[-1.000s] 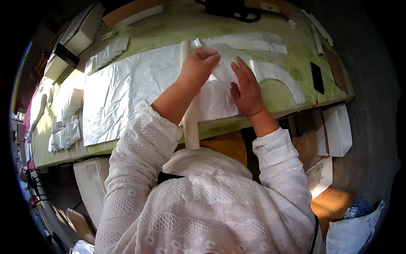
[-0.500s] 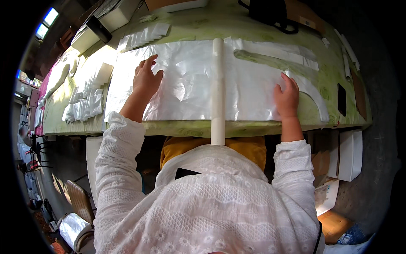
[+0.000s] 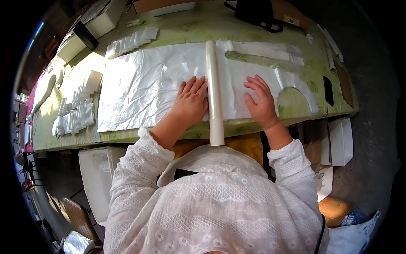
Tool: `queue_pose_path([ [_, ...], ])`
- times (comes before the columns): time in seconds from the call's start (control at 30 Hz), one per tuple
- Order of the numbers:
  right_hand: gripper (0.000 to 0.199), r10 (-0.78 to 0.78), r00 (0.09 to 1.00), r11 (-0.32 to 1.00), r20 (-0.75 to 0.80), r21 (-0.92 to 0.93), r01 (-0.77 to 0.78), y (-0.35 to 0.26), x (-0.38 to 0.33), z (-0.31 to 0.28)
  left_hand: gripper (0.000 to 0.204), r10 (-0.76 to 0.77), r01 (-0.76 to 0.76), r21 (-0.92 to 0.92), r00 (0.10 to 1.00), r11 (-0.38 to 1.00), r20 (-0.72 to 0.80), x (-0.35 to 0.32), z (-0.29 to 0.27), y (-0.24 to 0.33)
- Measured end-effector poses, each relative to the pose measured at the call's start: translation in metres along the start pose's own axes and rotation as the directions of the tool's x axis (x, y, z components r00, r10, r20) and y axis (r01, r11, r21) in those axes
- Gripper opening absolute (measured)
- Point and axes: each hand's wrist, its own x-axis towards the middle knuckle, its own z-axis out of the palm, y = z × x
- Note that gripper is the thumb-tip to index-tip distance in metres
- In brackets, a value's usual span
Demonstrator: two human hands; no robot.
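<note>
head: white tube (image 3: 215, 84) beside left fingers (image 3: 197, 86)

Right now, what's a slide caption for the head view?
Left hand and right hand, both open, flank a pale roll lying across white plastic sheeting.

The person wears a white blouse of thin, textured fabric (image 3: 220, 207); its front carries diamond-lattice bands (image 3: 241, 225) and small daisy-like flowers (image 3: 183, 242). The loose white left sleeve (image 3: 137, 182) and right sleeve (image 3: 294, 169) end in gathered cuffs (image 3: 288, 151). A thin dark cord (image 3: 323, 228) runs along the blouse's right side.
</note>
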Motion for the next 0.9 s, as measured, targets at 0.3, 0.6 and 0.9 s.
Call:
queue_pose_path([
  [0.3, 0.028, 0.096, 0.961, 0.868, 0.26, 0.45, -0.209, -0.093, -0.004, 0.035, 0.061, 0.188, -0.233, -0.365, 0.97, 0.901, -0.155, 0.029, -0.049, -0.011],
  [0.6, 0.041, 0.16, 0.982, 0.973, 0.101, -0.181, -0.14, -0.015, 0.042, 0.05, 0.029, 0.194, -0.215, -0.303, 0.976, 0.928, -0.1, 0.025, -0.05, -0.004],
  [0.9, 0.056, 0.49, 0.816, 0.767, 0.306, -0.596, -0.238, 0.0, 0.124, 0.104, 0.041, -0.019, -0.022, -0.319, 0.992, 0.947, -0.126, -0.034, -0.047, -0.014],
])
